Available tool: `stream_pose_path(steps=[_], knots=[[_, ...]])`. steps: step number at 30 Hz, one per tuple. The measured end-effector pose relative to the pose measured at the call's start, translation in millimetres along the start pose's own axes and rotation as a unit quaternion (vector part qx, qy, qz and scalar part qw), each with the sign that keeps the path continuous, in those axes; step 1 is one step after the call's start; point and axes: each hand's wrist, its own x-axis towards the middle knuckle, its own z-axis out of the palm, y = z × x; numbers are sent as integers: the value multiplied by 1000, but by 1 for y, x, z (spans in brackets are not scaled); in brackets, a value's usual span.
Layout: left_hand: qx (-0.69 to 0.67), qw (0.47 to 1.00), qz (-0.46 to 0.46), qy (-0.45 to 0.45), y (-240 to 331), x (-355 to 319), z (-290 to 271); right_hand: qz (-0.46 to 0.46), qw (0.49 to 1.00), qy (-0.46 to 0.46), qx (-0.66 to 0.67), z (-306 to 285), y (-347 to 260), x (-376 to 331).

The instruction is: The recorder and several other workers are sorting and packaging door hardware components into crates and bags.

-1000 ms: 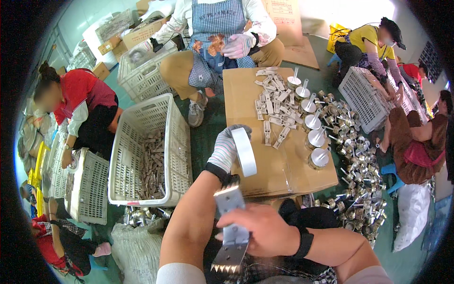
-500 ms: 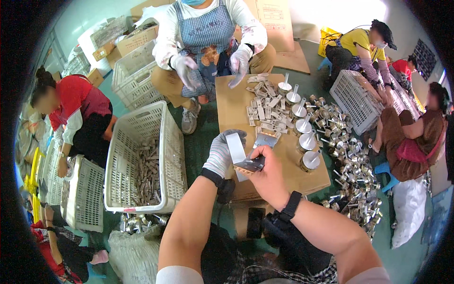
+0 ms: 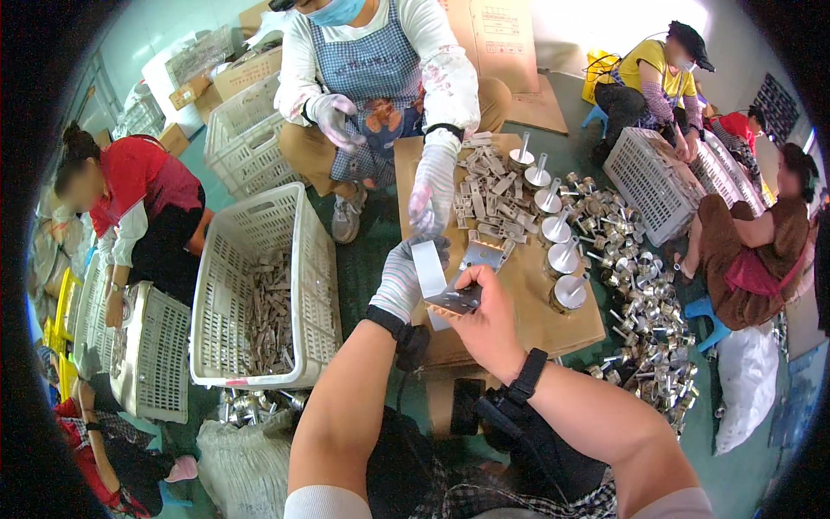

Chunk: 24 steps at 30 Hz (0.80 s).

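Note:
My left hand point(image 3: 403, 278), in a pale knit glove, grips a white strip-like piece point(image 3: 430, 270) held upright over the cardboard board point(image 3: 527, 318). My bare right hand point(image 3: 487, 313) pinches a flat grey metal bracket point(image 3: 456, 299) against that piece, the two hands touching. A second bracket point(image 3: 484, 255) lies just beyond my fingers. Farther along the board sits a heap of small metal plates point(image 3: 487, 192) and a row of round capped metal parts point(image 3: 553, 233).
A person in a checked apron sits opposite, a gloved hand point(image 3: 430, 197) reaching down to the board. A white crate point(image 3: 264, 294) with metal plates stands at my left. Loose round metal parts point(image 3: 644, 320) cover the floor at right. Other people and crates point(image 3: 650, 180) sit around.
My hands rose from my lap over the board, the right bringing the bracket up against the white piece in the left. The person opposite lowered a gloved hand to the board.

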Motion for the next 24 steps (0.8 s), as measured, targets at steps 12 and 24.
stream_pose_path(steps=[12,24], knots=[[69,997,25,8,0,-12,0,35,998,-18,46,3,-4,4],[-9,999,-8,-38,8,-15,6,-23,997,-53,57,-1,-7,2]])
